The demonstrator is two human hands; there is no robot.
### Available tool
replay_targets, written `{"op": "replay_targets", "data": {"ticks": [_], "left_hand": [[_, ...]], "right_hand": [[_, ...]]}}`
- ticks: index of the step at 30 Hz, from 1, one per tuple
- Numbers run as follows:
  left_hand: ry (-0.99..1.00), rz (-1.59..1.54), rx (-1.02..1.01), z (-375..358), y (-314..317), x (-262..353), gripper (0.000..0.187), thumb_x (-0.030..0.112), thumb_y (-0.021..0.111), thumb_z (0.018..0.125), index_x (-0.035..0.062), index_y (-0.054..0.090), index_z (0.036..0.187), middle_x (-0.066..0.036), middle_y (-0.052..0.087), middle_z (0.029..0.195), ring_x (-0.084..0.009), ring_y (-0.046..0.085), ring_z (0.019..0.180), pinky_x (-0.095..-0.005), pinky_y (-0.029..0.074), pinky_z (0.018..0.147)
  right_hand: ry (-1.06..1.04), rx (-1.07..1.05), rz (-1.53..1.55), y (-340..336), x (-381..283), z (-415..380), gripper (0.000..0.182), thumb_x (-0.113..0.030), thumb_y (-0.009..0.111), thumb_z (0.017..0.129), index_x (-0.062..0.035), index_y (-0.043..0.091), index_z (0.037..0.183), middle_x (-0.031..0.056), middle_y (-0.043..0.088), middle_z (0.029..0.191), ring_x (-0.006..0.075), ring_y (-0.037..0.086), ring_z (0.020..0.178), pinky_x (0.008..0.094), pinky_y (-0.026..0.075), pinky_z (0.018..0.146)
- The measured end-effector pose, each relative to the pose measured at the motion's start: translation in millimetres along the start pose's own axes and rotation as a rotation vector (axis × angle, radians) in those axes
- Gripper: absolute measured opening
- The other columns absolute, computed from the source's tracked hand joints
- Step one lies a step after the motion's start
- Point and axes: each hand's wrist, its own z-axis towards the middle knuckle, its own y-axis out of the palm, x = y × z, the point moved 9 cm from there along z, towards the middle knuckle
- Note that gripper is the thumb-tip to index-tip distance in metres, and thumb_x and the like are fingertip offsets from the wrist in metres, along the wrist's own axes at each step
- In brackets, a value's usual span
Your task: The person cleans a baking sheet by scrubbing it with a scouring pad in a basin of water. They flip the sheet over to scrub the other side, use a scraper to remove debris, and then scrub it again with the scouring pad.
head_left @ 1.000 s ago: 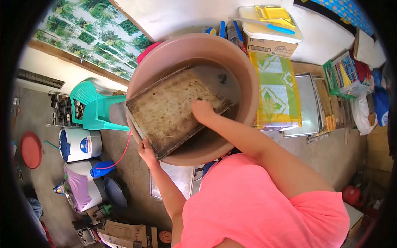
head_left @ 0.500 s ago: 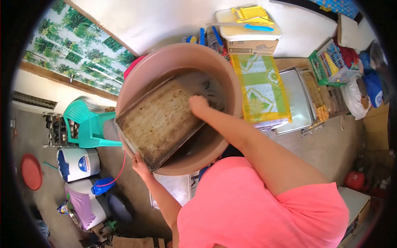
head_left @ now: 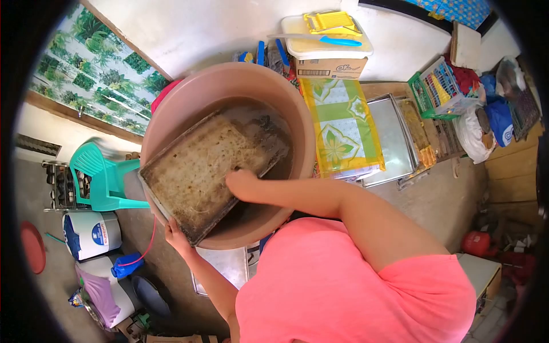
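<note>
A stained baking tray (head_left: 191,171) lies tilted across a big brown plastic tub (head_left: 297,188), its far end down in murky water (head_left: 266,128). My left hand (head_left: 178,236) grips the tray at its near left edge, by the tub's rim. Over the tray's right side, my right hand (head_left: 242,185) is closed in a fist and presses on the tray surface. A small dark bit shows at its fingers, but what it holds is hidden.
Left of the tub stands a green plastic chair (head_left: 106,180). Behind it on the right are a box (head_left: 331,67) bearing a lidded container and a blue-handled knife (head_left: 340,41), a patterned cloth (head_left: 343,131) and metal trays (head_left: 389,137). Another metal sheet (head_left: 220,271) lies below the tub.
My right hand has moved toward me and left across the tray, from its far right part to the nearer side. My left hand keeps its grip. The whole view has shifted slightly.
</note>
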Motion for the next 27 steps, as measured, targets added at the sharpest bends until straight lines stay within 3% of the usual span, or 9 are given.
{"op": "replay_targets", "data": {"ticks": [2, 5, 7, 11, 13, 16, 20, 23, 27], "left_hand": [[0.002, -0.008, 0.01, -2.7, 0.3, 4.3, 0.036, 0.03, 0.057, 0.095, 0.0014, 0.053, 0.073, 0.002, 0.045, 0.068, -0.0095, 0.038, 0.064, -0.0269, 0.034, 0.057], [-0.002, -0.026, 0.024, -8.3, 4.8, 15.2, 0.037, 0.031, 0.057, 0.095, 0.0013, 0.054, 0.073, 0.002, 0.046, 0.068, -0.0097, 0.039, 0.064, -0.027, 0.035, 0.057], [-0.014, -0.015, 0.022, -6.0, 2.0, 8.9, 0.037, 0.031, 0.057, 0.095, 0.0012, 0.054, 0.073, 0.001, 0.047, 0.069, -0.0101, 0.04, 0.064, -0.0271, 0.036, 0.058], [-0.004, 0.042, 0.021, -1.5, -1.6, 2.9, 0.034, 0.03, 0.057, 0.094, 0.0006, 0.057, 0.077, -0.001, 0.051, 0.072, -0.0106, 0.043, 0.066, -0.0274, 0.038, 0.06], [-0.048, 0.067, 0.018, -3.7, -2.6, 2.8, 0.031, 0.029, 0.057, 0.094, -0.0011, 0.06, 0.084, -0.003, 0.057, 0.078, -0.0117, 0.049, 0.07, -0.028, 0.042, 0.065], [-0.006, 0.036, 0.047, -8.7, 2.1, 13.1, 0.037, 0.03, 0.057, 0.094, 0.0023, 0.052, 0.07, 0.002, 0.045, 0.068, -0.0096, 0.038, 0.064, -0.0274, 0.035, 0.057], [-0.02, 0.033, 0.037, -4.3, -2.1, 4.1, 0.036, 0.03, 0.057, 0.094, 0.0016, 0.053, 0.073, 0.001, 0.046, 0.07, -0.0101, 0.04, 0.065, -0.0272, 0.036, 0.059], [0.008, 0.051, 0.044, -0.1, -4.1, -1.8, 0.035, 0.029, 0.057, 0.094, 0.0019, 0.053, 0.073, 0.002, 0.046, 0.07, -0.0098, 0.039, 0.065, -0.027, 0.035, 0.059], [-0.021, 0.002, 0.049, -7.3, 1.4, 4.1, 0.035, 0.027, 0.057, 0.094, 0.0022, 0.051, 0.071, 0.002, 0.045, 0.069, -0.0096, 0.037, 0.064, -0.0272, 0.033, 0.057]], "right_hand": [[-0.028, 0.006, 0.054, -8.3, -9.0, -9.9, 0.018, -0.008, 0.054, 0.081, 0.0033, 0.065, 0.09, 0.0177, 0.07, 0.085, 0.0334, 0.07, 0.08, 0.0423, 0.056, 0.069], [0.243, 0.106, 0.118, 2.4, 77.6, 19.3, 0.018, -0.008, 0.053, 0.081, 0.0034, 0.065, 0.088, 0.0195, 0.069, 0.085, 0.0333, 0.07, 0.08, 0.0423, 0.056, 0.068], [0.208, 0.056, 0.126, -18.0, 89.7, 20.3, 0.017, -0.009, 0.057, 0.079, 0.0017, 0.067, 0.088, 0.0208, 0.069, 0.085, 0.0332, 0.069, 0.083, 0.0419, 0.056, 0.07], [-0.003, 0.058, 0.064, -31.2, 12.8, -6.0, 0.014, -0.009, 0.06, 0.077, -0.0025, 0.071, 0.084, 0.0186, 0.069, 0.084, 0.0316, 0.069, 0.083, 0.0407, 0.056, 0.07], [-0.016, 0.104, 0.014, -19.7, 3.3, -6.6, 0.015, -0.008, 0.057, 0.078, 0.0013, 0.066, 0.085, 0.021, 0.068, 0.082, 0.0325, 0.069, 0.078, 0.0412, 0.056, 0.064], [0.063, 0.155, 0.021, -16.7, 43.3, 10.2, 0.017, -0.007, 0.054, 0.079, 0.005, 0.063, 0.087, 0.0222, 0.068, 0.08, 0.0331, 0.069, 0.073, 0.0409, 0.056, 0.061], [0.134, 0.123, 0.044, -10.8, 92.6, 30.7, 0.022, -0.007, 0.054, 0.079, 0.0091, 0.059, 0.093, 0.0208, 0.068, 0.076, 0.0317, 0.07, 0.071, 0.0407, 0.057, 0.059], [-0.044, 0.109, -0.077, -3.5, 18.2, -0.1, 0.027, -0.008, 0.053, 0.079, 0.0113, 0.056, 0.098, 0.0213, 0.067, 0.075, 0.032, 0.07, 0.072, 0.0413, 0.056, 0.06], [-0.007, 0.167, 0.009, -7.0, 22.0, 1.7, 0.025, -0.006, 0.052, 0.08, 0.0103, 0.056, 0.097, 0.0208, 0.067, 0.075, 0.0321, 0.069, 0.073, 0.0413, 0.057, 0.062]]}}
